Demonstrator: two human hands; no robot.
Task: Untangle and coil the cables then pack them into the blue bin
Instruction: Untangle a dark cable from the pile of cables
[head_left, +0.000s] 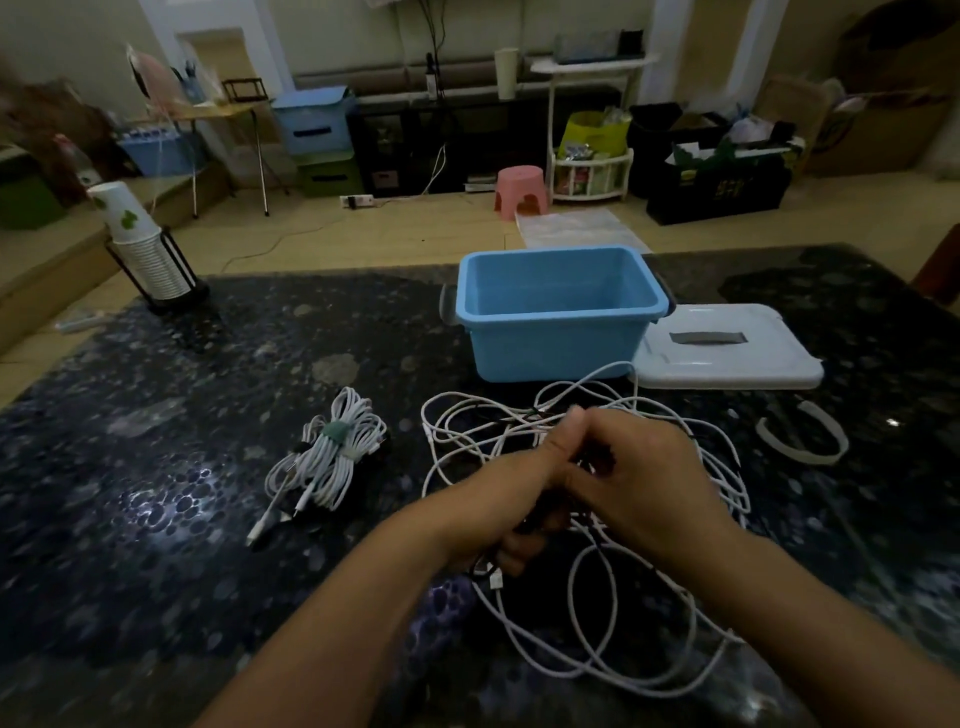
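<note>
A dim room with crates, a pink stool (521, 188) and shelving lies beyond a dark speckled stone table (156, 467), on which a rack of paper cups (140, 244) stands at ten o'clock. The blue bin (558, 312) sits open and seemingly empty at twelve o'clock from the hands, its white lid (727, 348) flat beside it toward one o'clock. One coiled cable bundle (327, 457), tied with a green strap, lies at nine o'clock, well apart from the work. The tangled white cables (597, 597) sprawl under and around both hands, loops reaching toward the bin's near wall and trailing down to six o'clock. The left hand (511, 512) is curled round a bunch of strands, a connector hanging just below it; the right hand (639, 483) meets it, fingers bent, apparently pinching a strand at the knot. The free slack lies mostly toward five o'clock, nearer the right hand, so pulling clear probably goes that way. The knot itself is hidden behind the knuckles, dark strands are hard to separate from the table, and a white band (802, 434) at three o'clock is unclear.
</note>
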